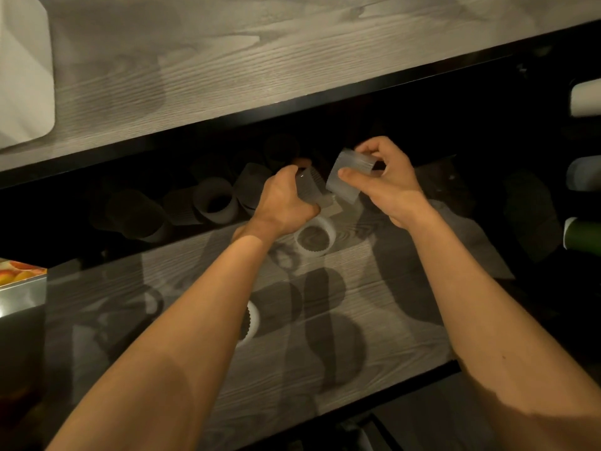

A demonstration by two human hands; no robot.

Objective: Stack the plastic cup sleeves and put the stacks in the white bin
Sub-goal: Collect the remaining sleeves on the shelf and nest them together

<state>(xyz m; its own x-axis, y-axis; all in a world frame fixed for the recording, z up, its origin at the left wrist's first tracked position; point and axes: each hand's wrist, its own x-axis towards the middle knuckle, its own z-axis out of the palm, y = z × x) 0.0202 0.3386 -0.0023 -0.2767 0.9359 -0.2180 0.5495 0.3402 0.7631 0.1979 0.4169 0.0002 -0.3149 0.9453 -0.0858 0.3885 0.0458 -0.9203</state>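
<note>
My right hand (387, 180) pinches a translucent ribbed cup sleeve (349, 177), tilted, above the lower shelf. My left hand (283, 203) grips another ribbed sleeve (309, 187) just left of it; the two sleeves are close but apart. One white sleeve (315, 237) stands on the shelf below my hands. Another sleeve (252, 322) shows partly behind my left forearm. Several more sleeves (214, 203) lie in the dark at the back of the shelf. The corner of the white bin (22, 76) sits on the upper shelf at far left.
The grey wood-grain lower shelf (374, 336) has a black front edge. The upper shelf (260, 60) overhangs its back. A colourful box (19, 281) stands at the left edge. Rolls of material (585, 99) stick in from the right side.
</note>
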